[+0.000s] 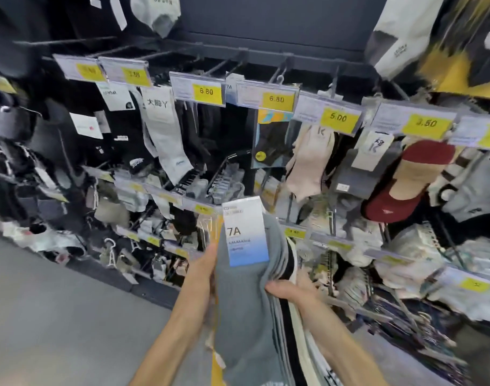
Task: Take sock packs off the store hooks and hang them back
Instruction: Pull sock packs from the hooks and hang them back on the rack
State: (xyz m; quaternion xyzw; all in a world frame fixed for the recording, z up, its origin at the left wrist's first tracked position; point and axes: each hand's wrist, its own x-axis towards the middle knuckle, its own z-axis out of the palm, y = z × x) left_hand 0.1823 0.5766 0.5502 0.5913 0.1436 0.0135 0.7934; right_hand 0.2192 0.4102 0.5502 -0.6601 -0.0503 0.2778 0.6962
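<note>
Sock packs point(249, 302) sit bunched together in both of the person's hands, low in the middle of the view and in front of the store rack. The front pack is grey, with a white and blue card label point(245, 232) marked "7A" standing upright at its top; behind it show the edges of black and cream socks. The left hand point(207, 263) grasps the bundle along its left edge, fingers wrapped behind the grey fabric. The right hand point(291, 291) clenches the right side of the stack, thumb pressed across the front of the layered edges. Above the hands, a row of metal hooks point(230, 65) juts out from the dark back wall point(266, 20), each ending in a clear holder with a yellow price tag point(206, 92); two read 6.80. The hook behind the left 6.80 tag holds dark socks, and a second "7A" card peeks out beside that tag. White, pink and red socks hang along the row to either side. Grey floor point(57, 316) shows at lower left.
</note>
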